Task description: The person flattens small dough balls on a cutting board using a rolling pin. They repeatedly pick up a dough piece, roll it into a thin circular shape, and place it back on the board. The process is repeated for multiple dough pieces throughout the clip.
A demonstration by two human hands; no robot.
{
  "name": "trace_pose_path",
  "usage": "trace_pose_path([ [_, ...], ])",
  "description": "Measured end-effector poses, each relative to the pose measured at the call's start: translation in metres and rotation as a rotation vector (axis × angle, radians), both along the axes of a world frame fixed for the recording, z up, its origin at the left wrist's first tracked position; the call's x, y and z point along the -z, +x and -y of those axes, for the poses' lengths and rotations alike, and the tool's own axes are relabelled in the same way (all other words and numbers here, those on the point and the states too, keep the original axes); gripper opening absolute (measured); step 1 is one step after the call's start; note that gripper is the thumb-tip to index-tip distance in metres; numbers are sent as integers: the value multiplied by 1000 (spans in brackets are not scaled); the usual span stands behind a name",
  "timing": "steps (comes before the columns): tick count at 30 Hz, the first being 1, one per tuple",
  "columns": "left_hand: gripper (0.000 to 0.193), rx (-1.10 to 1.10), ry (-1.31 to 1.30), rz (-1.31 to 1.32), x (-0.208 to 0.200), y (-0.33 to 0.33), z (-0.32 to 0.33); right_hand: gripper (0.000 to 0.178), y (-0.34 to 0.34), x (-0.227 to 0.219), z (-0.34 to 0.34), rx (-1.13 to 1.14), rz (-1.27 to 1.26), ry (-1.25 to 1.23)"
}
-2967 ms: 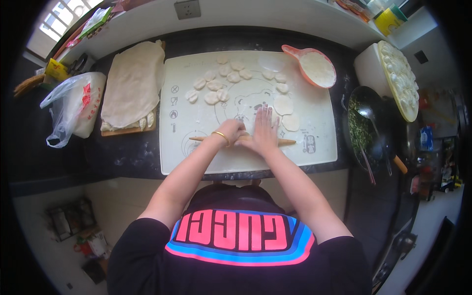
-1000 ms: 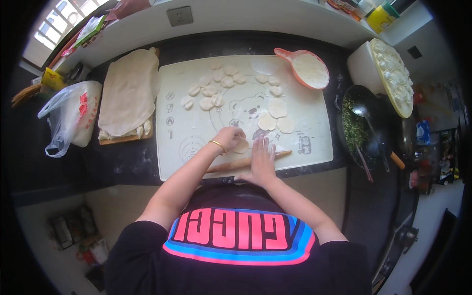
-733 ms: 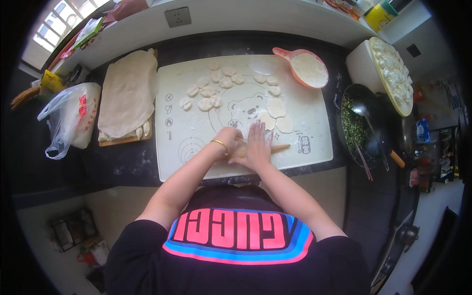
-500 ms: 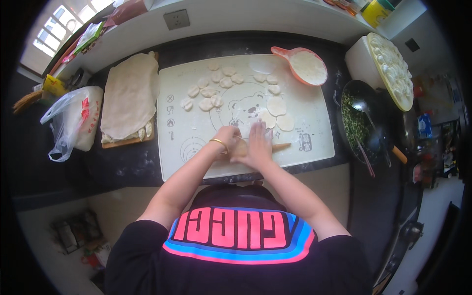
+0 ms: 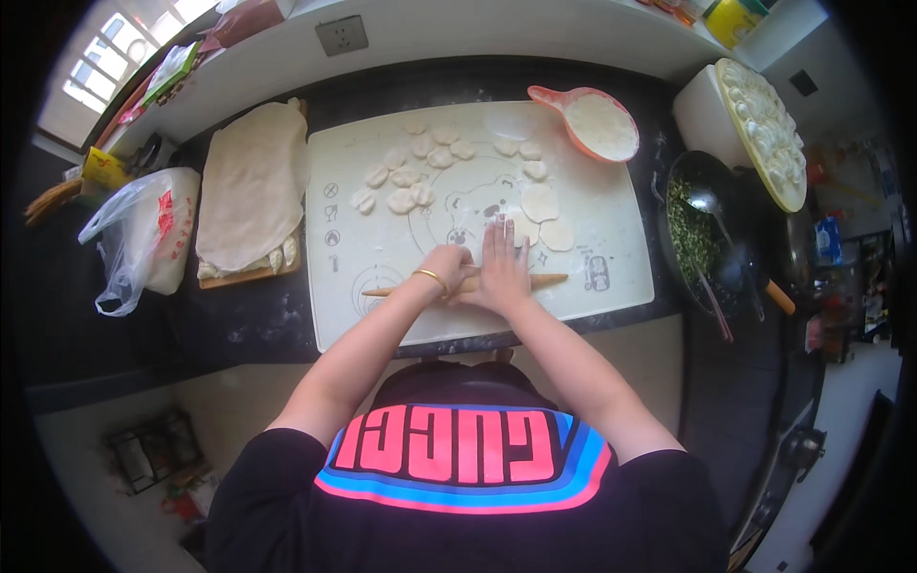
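A tapered wooden rolling pin lies crosswise on the pale mat, near its front edge. My right hand rests flat over the middle of the pin, its fingers stretched forward and partly covering a dough round. Close beside it, my left hand, with a gold bangle at the wrist, has its fingers curled together; what they pinch is hidden. Left of that wrist the pin's other tip shows. Two flat dough rounds lie beyond my right fingers. Several small pressed dough pieces are scattered farther back.
A red-handled scoop of flour overlaps the mat's far right corner. To the right stand a dark pan of chopped greens and a white container with a dumpling-covered tray. At left are a cloth-covered board and a plastic bag.
My right hand has shifted slightly forward, covering more of the nearest dough round. The pin has turned nearly level, and its left tip now shows past my left wrist.
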State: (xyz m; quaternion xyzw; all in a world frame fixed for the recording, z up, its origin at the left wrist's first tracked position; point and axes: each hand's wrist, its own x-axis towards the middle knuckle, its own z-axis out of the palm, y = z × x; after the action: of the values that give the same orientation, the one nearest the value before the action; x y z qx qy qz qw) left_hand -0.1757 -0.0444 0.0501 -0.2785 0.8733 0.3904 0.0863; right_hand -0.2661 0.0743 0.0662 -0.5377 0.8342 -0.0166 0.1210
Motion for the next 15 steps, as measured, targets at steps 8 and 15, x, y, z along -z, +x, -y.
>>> trace_pose_path([
  [8,27,-112,169,-68,4,10,5,143,36,-7,-73,-73,111,23],
  [15,29,18,12,26,-5,0,-5,138,15,-4,-20,-1,5,-10],
])
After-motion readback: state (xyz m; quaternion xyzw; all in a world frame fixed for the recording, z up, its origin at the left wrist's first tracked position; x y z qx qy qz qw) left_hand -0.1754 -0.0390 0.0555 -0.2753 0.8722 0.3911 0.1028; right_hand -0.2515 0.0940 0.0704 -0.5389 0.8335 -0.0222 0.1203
